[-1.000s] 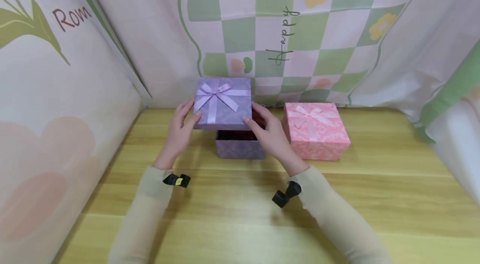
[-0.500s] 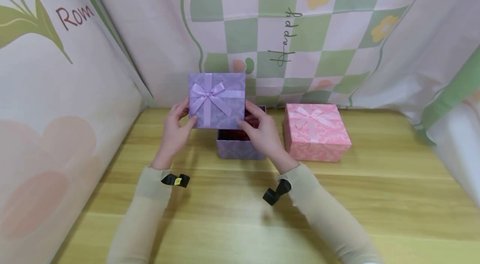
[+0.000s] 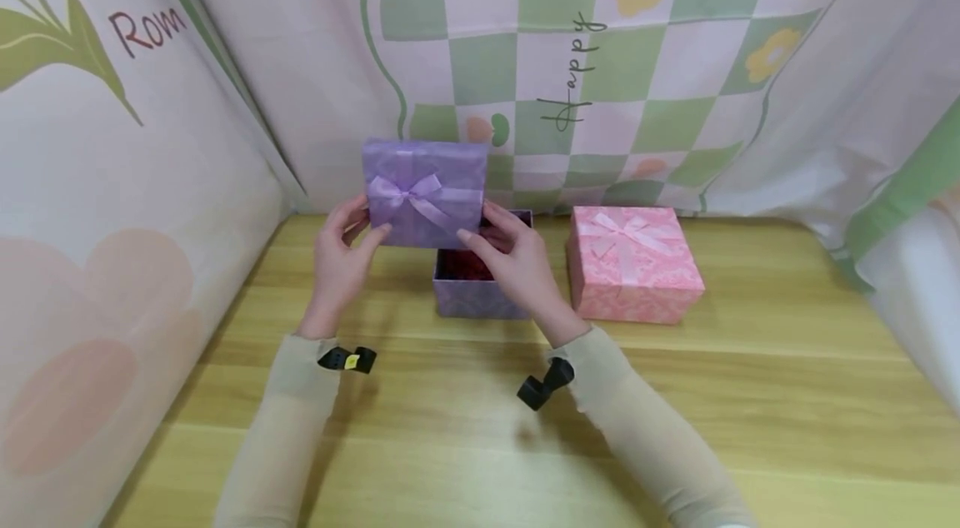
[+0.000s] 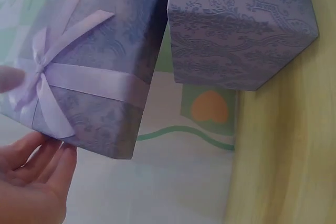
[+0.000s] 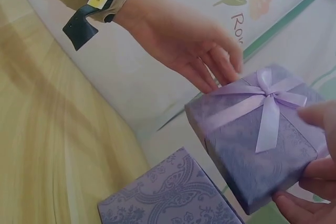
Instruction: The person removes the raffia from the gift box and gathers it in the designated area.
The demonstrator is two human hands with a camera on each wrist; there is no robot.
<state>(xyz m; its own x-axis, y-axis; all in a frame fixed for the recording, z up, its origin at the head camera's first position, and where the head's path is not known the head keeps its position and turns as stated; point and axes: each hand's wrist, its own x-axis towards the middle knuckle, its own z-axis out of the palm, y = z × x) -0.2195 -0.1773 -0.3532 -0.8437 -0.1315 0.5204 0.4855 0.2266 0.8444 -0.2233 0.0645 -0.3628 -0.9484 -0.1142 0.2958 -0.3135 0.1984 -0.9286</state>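
Purple lid (image 3: 424, 196) is pinched between left hand (image 3: 339, 257) and right hand (image 3: 517, 260).

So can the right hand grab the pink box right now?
Probably not just yet: the right hand has its grip on the purple lid. Nothing shows between that hand and the pink box, so letting go might be enough.

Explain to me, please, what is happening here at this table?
Someone holds up a purple lid between two hands: the left hand grips one side, the right hand the other. The lid is tilted, its top facing the person. Its purple box stands open on the wooden table, with something dark red inside that I cannot identify. To the right stands a pink box, closed and untouched.
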